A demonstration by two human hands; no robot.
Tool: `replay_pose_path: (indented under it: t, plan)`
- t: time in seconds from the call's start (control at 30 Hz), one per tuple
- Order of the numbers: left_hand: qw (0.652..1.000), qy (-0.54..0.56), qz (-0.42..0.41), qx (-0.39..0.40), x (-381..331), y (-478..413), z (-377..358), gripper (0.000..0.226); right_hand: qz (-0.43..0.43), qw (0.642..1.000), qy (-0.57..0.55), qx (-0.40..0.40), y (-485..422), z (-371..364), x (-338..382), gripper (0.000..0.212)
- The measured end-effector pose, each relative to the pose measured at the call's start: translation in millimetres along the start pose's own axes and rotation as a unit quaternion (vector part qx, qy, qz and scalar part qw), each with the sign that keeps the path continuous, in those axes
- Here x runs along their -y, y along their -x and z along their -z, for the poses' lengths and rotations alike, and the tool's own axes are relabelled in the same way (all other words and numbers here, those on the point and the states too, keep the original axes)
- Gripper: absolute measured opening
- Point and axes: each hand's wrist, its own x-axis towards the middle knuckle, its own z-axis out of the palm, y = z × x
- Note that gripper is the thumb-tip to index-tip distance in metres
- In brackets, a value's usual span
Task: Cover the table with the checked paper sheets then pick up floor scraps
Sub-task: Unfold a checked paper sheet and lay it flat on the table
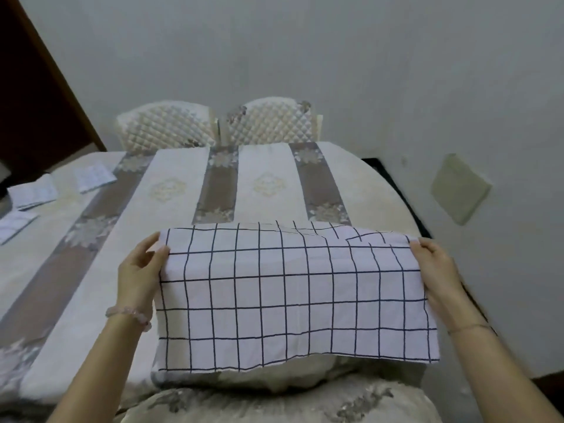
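Note:
A white checked sheet (293, 294) with dark grid lines is stretched out above the near edge of the table (171, 190). My left hand (139, 270) pinches its upper left corner, and my right hand (435, 267) pinches the upper right corner. The sheet hangs towards me and its far right corner is folded over. The table carries a cream cloth with brown floral strips.
Two quilted chair backs (213, 125) stand at the table's far side against the wall. Several small folded papers (33, 192) lie on the table's left part. A padded chair back (274, 404) is just under my arms. A pale wall panel (459, 187) is on the right.

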Motion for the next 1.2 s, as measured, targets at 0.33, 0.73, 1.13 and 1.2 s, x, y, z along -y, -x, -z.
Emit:
replay_pose_path:
  t: [0.33,0.73,1.13,1.2]
  plan:
    - [0.971,-0.164,0.174,0.023,93.5,-39.4,-27.2,0.037,-0.111,0.99,0.071,0.055,-63.3,-40.6,-63.8,0.022]
    - [0.949,-0.203,0.227,0.08,119.9,-49.7,-29.1,0.028,-0.135,0.969,0.194,0.079,-59.4,-32.6,-98.4,0.038]
    - [0.929,-0.288,0.199,0.121,132.7,8.7,16.7,0.031,-0.138,0.933,0.322,0.086,-23.7,-4.1,-116.1,0.04]
    - [0.933,-0.296,0.178,0.101,131.8,8.5,11.1,0.03,-0.133,0.933,0.326,0.076,-23.9,-7.0,-115.4,0.038]
